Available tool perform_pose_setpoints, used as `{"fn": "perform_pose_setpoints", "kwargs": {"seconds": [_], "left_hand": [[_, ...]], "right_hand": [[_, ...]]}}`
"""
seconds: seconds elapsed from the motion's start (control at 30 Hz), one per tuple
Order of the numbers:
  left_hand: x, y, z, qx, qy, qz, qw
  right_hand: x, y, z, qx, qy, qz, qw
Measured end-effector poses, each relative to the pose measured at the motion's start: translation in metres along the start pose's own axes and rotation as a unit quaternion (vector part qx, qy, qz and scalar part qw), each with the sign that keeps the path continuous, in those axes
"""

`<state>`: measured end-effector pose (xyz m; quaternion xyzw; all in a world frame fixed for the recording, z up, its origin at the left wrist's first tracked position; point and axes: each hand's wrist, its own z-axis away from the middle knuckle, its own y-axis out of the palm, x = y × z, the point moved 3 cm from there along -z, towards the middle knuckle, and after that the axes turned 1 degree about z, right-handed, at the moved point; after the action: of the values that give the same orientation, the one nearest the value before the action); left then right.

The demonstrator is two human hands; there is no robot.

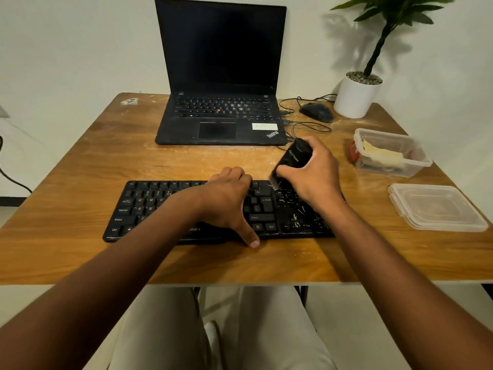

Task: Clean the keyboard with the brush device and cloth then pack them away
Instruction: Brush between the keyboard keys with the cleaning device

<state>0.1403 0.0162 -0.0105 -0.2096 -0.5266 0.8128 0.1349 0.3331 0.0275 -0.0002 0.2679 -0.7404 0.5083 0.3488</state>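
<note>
Head view, left to right: keyboard [186, 209] lying on the table [80, 169] before a laptop [221, 102]; left hand [229, 201] laid across the keys, thumb hooked over the near edge; right hand [312, 169] with fingers wrapped around the brush device [292, 157], bristles touching the keyboard's upper right; container [392, 153] holding a cloth [381, 153]; lid [437, 206] nearer.

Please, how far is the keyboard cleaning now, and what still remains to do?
Done: the box is open, its lid beside it. In hand: the right hand grips the brush device, bristles on the keyboard near its right end, while the left hand steadies it. Left: wiping, since a cloth seemingly lies in the box, then packing away.
</note>
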Motion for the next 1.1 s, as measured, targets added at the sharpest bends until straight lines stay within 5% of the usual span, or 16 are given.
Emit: {"fn": "perform_pose_setpoints", "kwargs": {"seconds": [0.17, 0.4, 0.63, 0.87, 1.1], "left_hand": [[0.000, 0.001, -0.001, -0.002, 0.000, -0.002, 1.000], [-0.002, -0.002, -0.001, 0.003, -0.004, 0.004, 1.000], [-0.001, -0.001, 0.000, 0.000, 0.000, -0.002, 1.000], [-0.001, -0.001, -0.001, -0.005, -0.001, -0.001, 1.000], [0.000, 0.001, -0.001, -0.006, 0.003, 0.001, 1.000]], "right_hand": [[-0.017, -0.033, -0.001, -0.063, -0.003, 0.074, 0.995], [0.005, 0.003, 0.015, -0.033, 0.008, -0.023, 0.999], [-0.002, -0.030, 0.015, -0.090, -0.021, 0.090, 0.992], [0.009, 0.003, 0.013, -0.045, -0.006, -0.023, 0.999], [0.004, -0.029, 0.001, -0.041, -0.049, 0.100, 0.993]]}}
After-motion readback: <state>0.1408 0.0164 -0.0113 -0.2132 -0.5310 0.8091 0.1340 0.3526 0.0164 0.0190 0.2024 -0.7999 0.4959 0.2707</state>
